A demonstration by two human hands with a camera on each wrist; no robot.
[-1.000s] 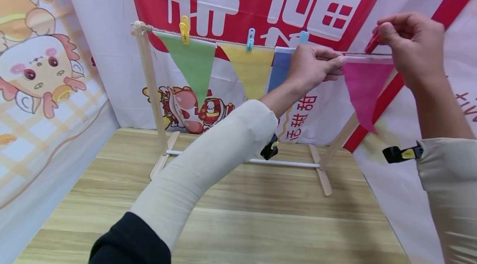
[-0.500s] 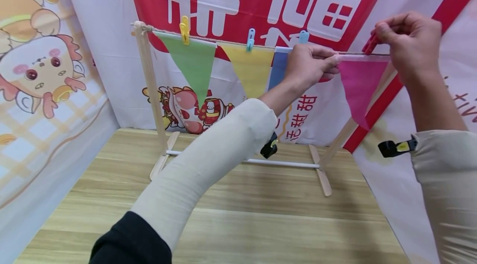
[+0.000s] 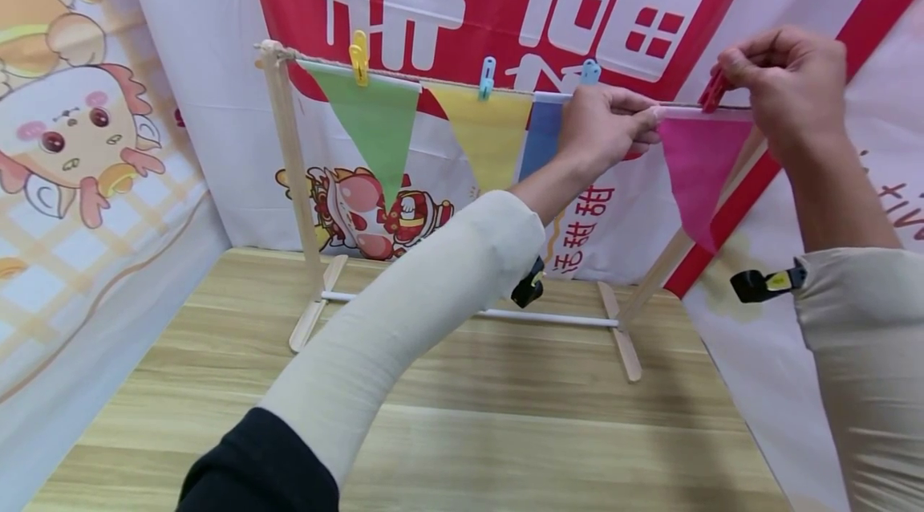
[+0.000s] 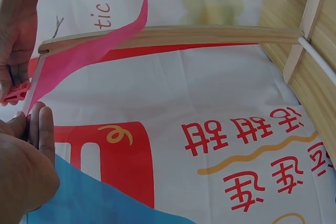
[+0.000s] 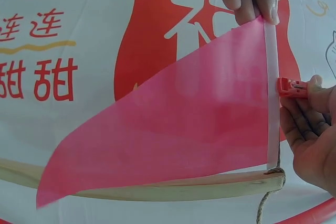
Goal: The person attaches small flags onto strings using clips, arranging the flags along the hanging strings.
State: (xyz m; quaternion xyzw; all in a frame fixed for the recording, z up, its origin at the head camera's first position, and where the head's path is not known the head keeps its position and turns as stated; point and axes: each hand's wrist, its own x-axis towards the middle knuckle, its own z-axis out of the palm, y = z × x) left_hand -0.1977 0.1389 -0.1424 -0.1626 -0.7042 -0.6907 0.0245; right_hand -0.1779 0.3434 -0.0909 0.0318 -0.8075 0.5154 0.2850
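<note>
A pink triangular pennant (image 3: 703, 167) hangs by its white top band from a twine line at the right end of a wooden stand. My left hand (image 3: 609, 123) pinches the band's left corner between thumb and fingers. Above the pennant, my right hand (image 3: 801, 91) pinches a red clothespin (image 3: 713, 90). In the right wrist view the tip of the clothespin (image 5: 290, 87) sits at the middle of the white band; how far it bites is unclear. A blue pennant (image 3: 543, 131), partly hidden behind my left hand, hangs under a light blue clothespin (image 3: 590, 72).
A green pennant (image 3: 371, 127) under a yellow clothespin (image 3: 358, 58) and a yellow pennant (image 3: 485, 131) under a blue clothespin (image 3: 487, 79) hang farther left. The stand's left post (image 3: 292, 167) and white bottom rod (image 3: 549, 318) stand on a wood-grain table (image 3: 462, 448). Printed cloth rises behind.
The red clothespin in my right hand has come down and slightly left onto the pennant's top band. The pink pennant has shifted a little left, with my left hand still holding its corner.
</note>
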